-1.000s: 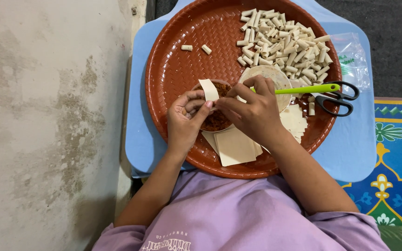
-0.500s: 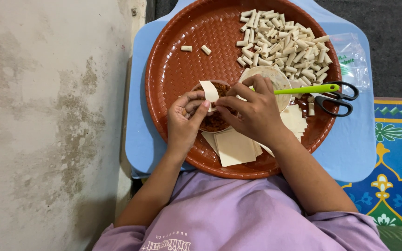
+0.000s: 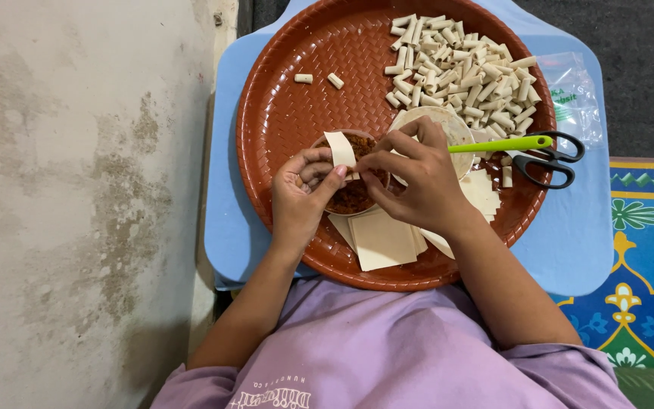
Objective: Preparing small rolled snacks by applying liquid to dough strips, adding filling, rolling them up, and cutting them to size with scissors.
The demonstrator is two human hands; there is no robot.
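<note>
Head view looks straight down on a round brown woven tray [image 3: 281, 113] resting on a light blue board [image 3: 225, 227]. Left hand [image 3: 300, 193] and right hand [image 3: 418, 178] meet over a small bowl of reddish-brown filling [image 3: 353, 198] near the tray's middle. Between them they pinch a pale wrapper strip [image 3: 340, 148], which stands up above the bowl; the left fingers curl around its lower end, and the right thumb and forefinger press together on it from the other side. Just below the bowl lies a stack of square pale wrappers [image 3: 380, 241]. A heap of small rolled pieces [image 3: 459, 72] fills the tray's far right part, with two loose ones [image 3: 319, 79] apart to the left. Scissors with a lime-green and black handle [image 3: 539, 151] lie across the tray's right rim. A clear plastic bag with green print [image 3: 573, 95] sits on the board beyond them, crumpled and flat.
</note>
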